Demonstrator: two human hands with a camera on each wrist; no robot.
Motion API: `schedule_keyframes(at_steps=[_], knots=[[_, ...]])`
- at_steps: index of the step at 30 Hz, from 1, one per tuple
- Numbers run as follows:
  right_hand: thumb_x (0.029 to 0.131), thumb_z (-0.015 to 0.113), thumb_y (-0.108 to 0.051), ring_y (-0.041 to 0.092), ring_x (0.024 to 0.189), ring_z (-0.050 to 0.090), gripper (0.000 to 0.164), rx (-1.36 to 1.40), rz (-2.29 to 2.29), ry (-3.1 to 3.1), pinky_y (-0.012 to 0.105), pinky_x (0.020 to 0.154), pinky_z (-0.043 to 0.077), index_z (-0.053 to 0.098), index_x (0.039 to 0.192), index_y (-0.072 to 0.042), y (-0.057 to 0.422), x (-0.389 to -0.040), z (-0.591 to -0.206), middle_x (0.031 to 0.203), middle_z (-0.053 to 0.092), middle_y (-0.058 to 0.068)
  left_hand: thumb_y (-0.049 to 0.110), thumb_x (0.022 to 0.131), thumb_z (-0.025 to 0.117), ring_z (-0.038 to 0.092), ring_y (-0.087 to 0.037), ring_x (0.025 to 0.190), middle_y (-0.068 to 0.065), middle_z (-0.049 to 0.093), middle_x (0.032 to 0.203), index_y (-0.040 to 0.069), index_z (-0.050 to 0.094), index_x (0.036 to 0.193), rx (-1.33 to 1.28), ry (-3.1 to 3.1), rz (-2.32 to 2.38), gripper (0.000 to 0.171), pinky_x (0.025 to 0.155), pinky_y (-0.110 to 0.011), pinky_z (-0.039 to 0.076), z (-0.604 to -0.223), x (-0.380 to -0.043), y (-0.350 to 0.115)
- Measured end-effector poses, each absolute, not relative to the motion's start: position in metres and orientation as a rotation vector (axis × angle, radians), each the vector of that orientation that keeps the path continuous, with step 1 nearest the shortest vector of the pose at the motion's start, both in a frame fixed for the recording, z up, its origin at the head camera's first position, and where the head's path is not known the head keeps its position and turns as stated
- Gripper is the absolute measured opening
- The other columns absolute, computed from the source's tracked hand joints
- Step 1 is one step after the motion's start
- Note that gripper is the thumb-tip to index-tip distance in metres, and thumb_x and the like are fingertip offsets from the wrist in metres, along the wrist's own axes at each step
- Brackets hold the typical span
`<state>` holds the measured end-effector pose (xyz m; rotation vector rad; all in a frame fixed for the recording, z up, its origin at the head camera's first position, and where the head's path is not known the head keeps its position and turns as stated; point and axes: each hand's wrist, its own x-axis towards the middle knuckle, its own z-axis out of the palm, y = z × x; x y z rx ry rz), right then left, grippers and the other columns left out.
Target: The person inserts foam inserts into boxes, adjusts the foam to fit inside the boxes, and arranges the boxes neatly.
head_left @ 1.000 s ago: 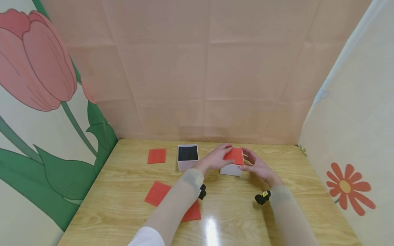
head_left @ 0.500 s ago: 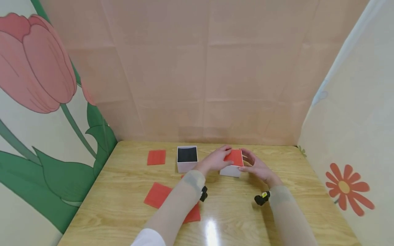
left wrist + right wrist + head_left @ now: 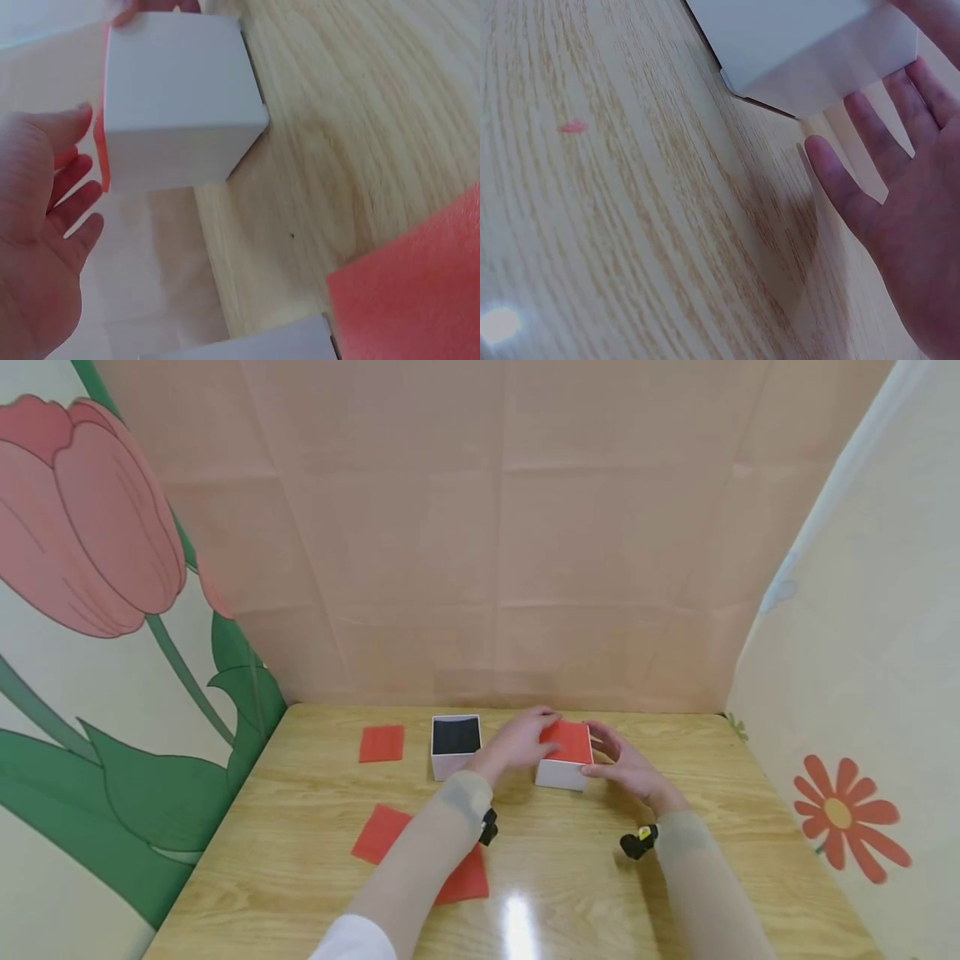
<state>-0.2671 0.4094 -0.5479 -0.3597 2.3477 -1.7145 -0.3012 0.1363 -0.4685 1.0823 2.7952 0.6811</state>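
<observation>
A white box (image 3: 561, 775) stands at the back right of the table, with a thin red foam-like square (image 3: 572, 742) lying over its top. At its left edge is my left hand (image 3: 517, 745), fingers spread and fingertips over the red square. In the left wrist view, the same hand's fingers (image 3: 75, 199) are relaxed close to the red layer. My right hand (image 3: 630, 768) holds the box's right side, thumb at the front corner and fingers toward the back. Several of its fingers (image 3: 877, 135) lie along the white wall in the right wrist view.
Left of the hands stands a second white box (image 3: 453, 767) with a black interior (image 3: 456, 737). A small red square (image 3: 382, 743) lies at the back left. Larger red sheets (image 3: 382, 832) lie nearer, partly beneath the left forearm. A cloth backdrop (image 3: 480, 568) rises behind the table.
My left hand has shifted slightly left, uncovering more of the red square on the box. The right hand and the box have stayed in place.
</observation>
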Motion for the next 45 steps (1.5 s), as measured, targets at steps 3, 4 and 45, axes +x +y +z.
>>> schedule_keyframes(at_steps=[3, 4, 45], knots=[[0.095, 0.085, -0.025, 0.046, 0.158, 0.024, 0.098, -0.351, -1.703, 2.357, 0.072, 0.123, 0.021, 0.023, 0.171, -0.02, 0.411, -0.268, -0.547, 0.175, 0.025, 0.012, 0.03, 0.106, 0.07, 0.051, -0.021, 0.143, -0.005, 0.055, 0.155, 0.011, 0.057, 0.156, 1.096, 2.831, 0.657, 0.055, 0.121, -0.031, 0.038, -0.468, -0.305, 0.136], [0.095, 0.085, -0.026, 0.046, 0.158, 0.024, 0.098, -0.349, -1.695, 2.363, 0.073, 0.123, 0.021, 0.023, 0.171, -0.021, 0.411, -0.267, -0.546, 0.175, 0.025, 0.012, 0.029, 0.106, 0.07, 0.052, -0.022, 0.142, -0.006, 0.056, 0.154, 0.011, 0.058, 0.155, 1.102, 2.838, 0.648, 0.053, 0.121, -0.031, 0.038, -0.468, -0.306, 0.136], [0.094, 0.085, -0.023, 0.044, 0.156, 0.029, 0.099, -0.338, -1.722, 2.362, 0.071, 0.122, 0.027, 0.024, 0.171, -0.018, 0.401, -0.261, -0.545, 0.173, 0.029, 0.005, 0.031, 0.104, 0.074, 0.058, -0.015, 0.113, 0.002, 0.068, 0.124, 0.019, 0.08, 0.123, 1.221, 2.887, 0.254, 0.024, 0.098, -0.029, 0.051, -0.463, -0.296, 0.161]])
